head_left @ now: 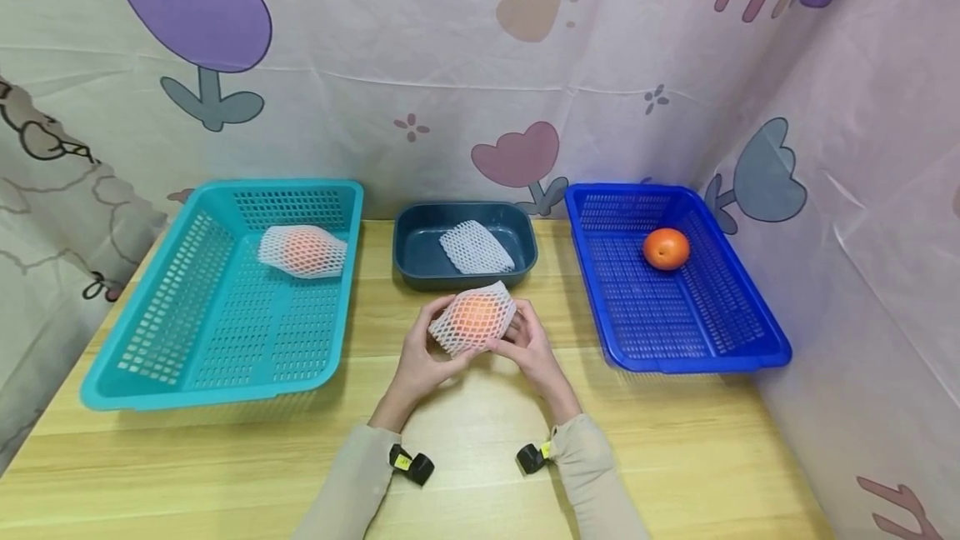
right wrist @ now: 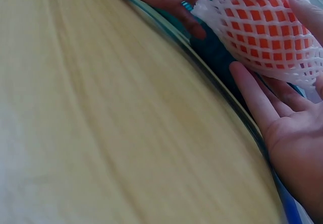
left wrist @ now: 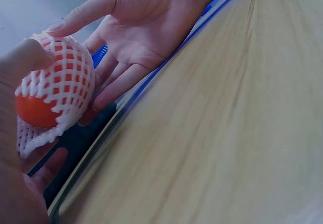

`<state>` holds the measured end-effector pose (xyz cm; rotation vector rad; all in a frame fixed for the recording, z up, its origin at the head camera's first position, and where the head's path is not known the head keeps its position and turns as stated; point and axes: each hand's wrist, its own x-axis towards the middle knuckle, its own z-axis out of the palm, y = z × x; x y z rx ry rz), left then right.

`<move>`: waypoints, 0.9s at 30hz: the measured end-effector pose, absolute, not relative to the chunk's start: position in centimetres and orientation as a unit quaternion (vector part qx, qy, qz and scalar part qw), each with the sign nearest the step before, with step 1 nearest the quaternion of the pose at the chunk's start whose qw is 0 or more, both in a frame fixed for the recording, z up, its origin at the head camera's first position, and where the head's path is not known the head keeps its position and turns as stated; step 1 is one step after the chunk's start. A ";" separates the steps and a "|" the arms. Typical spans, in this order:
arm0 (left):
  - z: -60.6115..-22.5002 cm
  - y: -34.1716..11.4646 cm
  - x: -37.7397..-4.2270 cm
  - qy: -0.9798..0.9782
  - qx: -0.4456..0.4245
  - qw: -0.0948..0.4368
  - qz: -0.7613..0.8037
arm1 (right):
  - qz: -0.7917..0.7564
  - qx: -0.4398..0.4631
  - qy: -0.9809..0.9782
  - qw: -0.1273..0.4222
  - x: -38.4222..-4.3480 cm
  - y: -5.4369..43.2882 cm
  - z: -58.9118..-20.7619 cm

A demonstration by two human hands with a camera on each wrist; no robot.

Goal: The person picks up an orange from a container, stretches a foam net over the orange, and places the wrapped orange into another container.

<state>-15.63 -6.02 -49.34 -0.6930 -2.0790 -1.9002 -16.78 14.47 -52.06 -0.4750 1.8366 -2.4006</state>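
Note:
My left hand (head_left: 420, 365) and right hand (head_left: 536, 355) hold an orange (head_left: 480, 315) in a white foam net sleeve (head_left: 446, 332) between them, just in front of the dark teal tub. In the left wrist view, the left thumb presses on the net and bare orange skin (left wrist: 36, 112) shows at the sleeve's open end. The right thumb lies on the netting in the right wrist view, with the other fingers (right wrist: 252, 90) below the fruit. A second foam net (head_left: 476, 247) lies flat in the tub (head_left: 405, 272), with no fruit visible inside it.
At the left stands a turquoise basket (head_left: 225, 395) with a net-wrapped orange (head_left: 306, 252) in it. A blue basket (head_left: 693, 364) on the right holds a bare orange (head_left: 666, 249). The wooden table (head_left: 465, 473) ends against a printed curtain (head_left: 360, 40) behind.

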 end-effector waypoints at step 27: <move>-49.4 -6.0 -15.8 -0.694 -0.232 0.068 -0.678 | -0.785 -0.145 0.602 0.015 -16.9 14.5 -51.9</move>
